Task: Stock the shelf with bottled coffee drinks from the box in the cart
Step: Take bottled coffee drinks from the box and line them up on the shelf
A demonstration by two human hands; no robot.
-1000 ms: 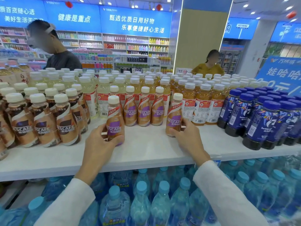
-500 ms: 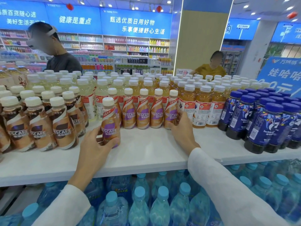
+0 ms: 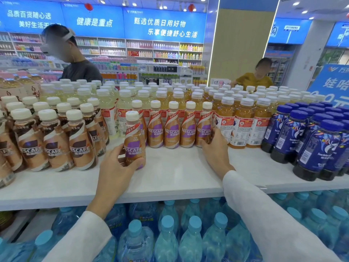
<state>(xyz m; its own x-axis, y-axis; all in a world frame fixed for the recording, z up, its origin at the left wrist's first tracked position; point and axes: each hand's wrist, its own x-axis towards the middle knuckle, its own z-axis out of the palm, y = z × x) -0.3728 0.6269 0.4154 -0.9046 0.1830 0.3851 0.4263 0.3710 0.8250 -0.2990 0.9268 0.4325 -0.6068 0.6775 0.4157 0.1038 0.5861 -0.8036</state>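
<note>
My left grip is curling round a purple-label coffee bottle standing on the shelf, just ahead of the back row. My right grip is clasping that row's end bottle. I am judging one row done, with bare shelf in front waiting; the box and cart are not showing.

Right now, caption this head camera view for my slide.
Stocking coffee: left hand grips a purple-label bottle on the white shelf; right hand holds the row's end bottle.
</note>
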